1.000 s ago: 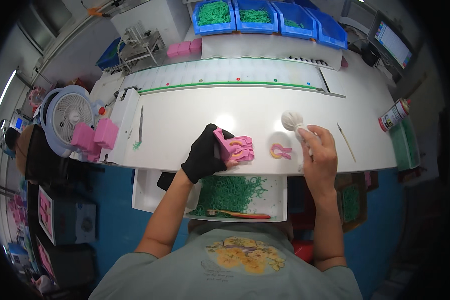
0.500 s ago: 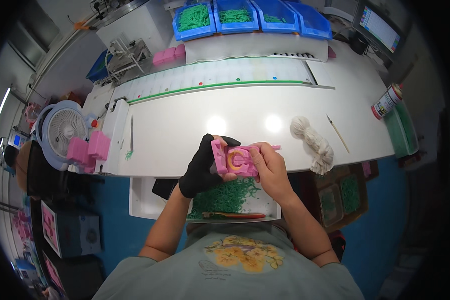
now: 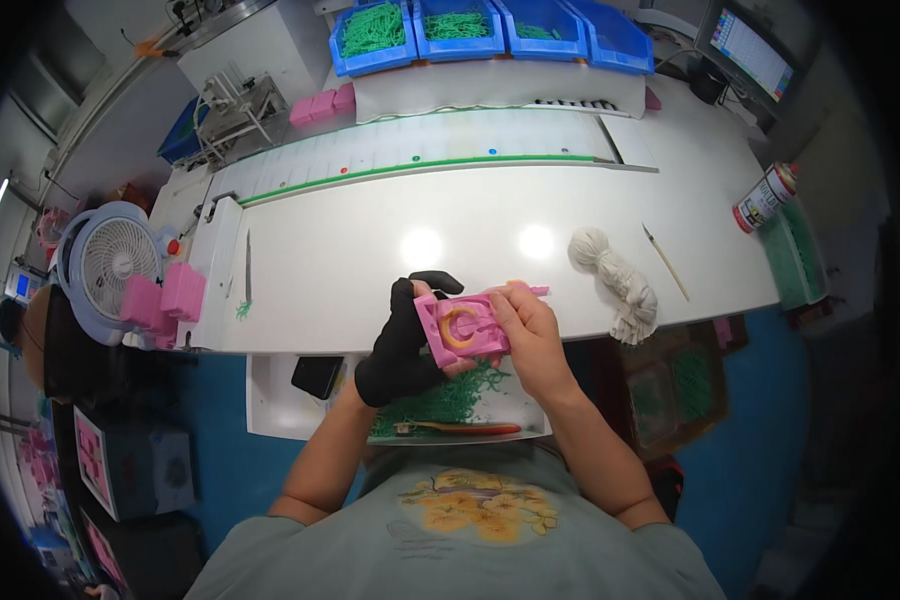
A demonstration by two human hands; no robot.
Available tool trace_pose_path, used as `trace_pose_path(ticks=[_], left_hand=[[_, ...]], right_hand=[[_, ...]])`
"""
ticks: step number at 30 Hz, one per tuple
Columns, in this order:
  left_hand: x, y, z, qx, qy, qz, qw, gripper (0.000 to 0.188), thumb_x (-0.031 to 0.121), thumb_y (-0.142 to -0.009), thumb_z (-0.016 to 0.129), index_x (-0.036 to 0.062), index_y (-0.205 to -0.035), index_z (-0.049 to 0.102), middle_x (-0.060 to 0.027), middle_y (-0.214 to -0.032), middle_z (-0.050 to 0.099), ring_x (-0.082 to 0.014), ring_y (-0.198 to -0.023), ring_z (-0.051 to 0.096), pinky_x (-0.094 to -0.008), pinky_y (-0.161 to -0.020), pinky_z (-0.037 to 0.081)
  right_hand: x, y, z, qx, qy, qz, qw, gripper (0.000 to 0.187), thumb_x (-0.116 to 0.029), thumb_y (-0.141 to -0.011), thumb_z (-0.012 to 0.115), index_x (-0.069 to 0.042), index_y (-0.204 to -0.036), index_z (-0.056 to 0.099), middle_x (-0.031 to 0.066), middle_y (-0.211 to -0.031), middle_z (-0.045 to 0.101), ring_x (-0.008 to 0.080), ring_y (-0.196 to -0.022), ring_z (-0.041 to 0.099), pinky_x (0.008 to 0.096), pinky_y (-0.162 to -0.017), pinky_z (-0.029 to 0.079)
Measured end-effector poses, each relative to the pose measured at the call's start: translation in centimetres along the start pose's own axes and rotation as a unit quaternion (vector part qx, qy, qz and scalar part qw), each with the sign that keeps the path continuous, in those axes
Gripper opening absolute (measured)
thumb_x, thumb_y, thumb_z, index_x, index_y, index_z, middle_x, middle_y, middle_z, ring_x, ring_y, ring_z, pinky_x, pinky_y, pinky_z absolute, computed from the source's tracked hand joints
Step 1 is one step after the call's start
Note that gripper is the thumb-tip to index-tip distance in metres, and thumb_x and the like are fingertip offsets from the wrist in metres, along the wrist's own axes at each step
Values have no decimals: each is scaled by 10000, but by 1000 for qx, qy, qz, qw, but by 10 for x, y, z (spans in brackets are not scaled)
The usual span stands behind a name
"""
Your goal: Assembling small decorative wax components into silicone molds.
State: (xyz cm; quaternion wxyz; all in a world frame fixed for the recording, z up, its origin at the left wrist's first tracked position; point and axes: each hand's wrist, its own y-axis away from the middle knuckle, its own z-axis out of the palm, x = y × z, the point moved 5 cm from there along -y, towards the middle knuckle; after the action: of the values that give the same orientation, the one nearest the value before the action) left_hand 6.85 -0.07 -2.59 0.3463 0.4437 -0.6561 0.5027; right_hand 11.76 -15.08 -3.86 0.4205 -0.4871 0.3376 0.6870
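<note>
A pink rubber mould (image 3: 482, 338) is held between my two hands, above the front edge of the white table. Its upward face shows a curved hollow with a yellowish rim. My left hand (image 3: 395, 345), in a black glove with bare fingertips, grips the mould's left side. Bare, my right hand (image 3: 533, 335) pinches the right side with the thumb on top; a thin pink piece juts out beyond it. Below them is a pulled-out white drawer (image 3: 270, 400), holding green wax-like pieces (image 3: 425, 405), a brush with a red-orange handle (image 3: 475, 429) and a black phone (image 3: 317, 376).
On the table, a bundle of white cloth (image 3: 618, 285) and a thin pointed tool (image 3: 667, 262) lie right, a knife-like tool (image 3: 248, 268) left. A fan (image 3: 120, 255) stands beside pink blocks (image 3: 182, 292). Blue bins (image 3: 375, 62) line the back; a spray can (image 3: 765, 198) stands far right.
The mould is tilted differently and its face looks flatter and more open. Both hands keep their hold. The whole view has shifted slightly, showing more of the phone.
</note>
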Motion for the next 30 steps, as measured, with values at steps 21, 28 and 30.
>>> trace_pose_path(ticks=[21,28,30], left_hand=[[-25,-1,-36,36,-110,-104,988,686,107,-562,916,104,-1026,411,-36,-959,523,-205,-1062,615,-324,-871,507],[-29,-1,-34,38,-74,-80,993,690,131,-572,906,85,-1052,412,-84,-1036,612,-212,-1010,616,-335,-876,495],[-32,-1,-34,42,-70,-79,994,708,182,-569,901,64,-1071,415,-96,-1058,663,-225,-969,627,-338,-862,485]], right_hand=[[-69,9,-43,-8,569,-305,764,210,-24,-755,707,-28,-942,611,124,-1039,628,321,-1006,567,419,-866,466],[-40,-4,-47,-35,571,-309,760,163,-11,-737,709,-24,-872,619,97,-910,647,272,-899,603,387,-785,487],[-40,-3,-42,-21,540,-310,782,151,-7,-746,703,-25,-870,620,103,-895,642,271,-868,606,380,-758,492]])
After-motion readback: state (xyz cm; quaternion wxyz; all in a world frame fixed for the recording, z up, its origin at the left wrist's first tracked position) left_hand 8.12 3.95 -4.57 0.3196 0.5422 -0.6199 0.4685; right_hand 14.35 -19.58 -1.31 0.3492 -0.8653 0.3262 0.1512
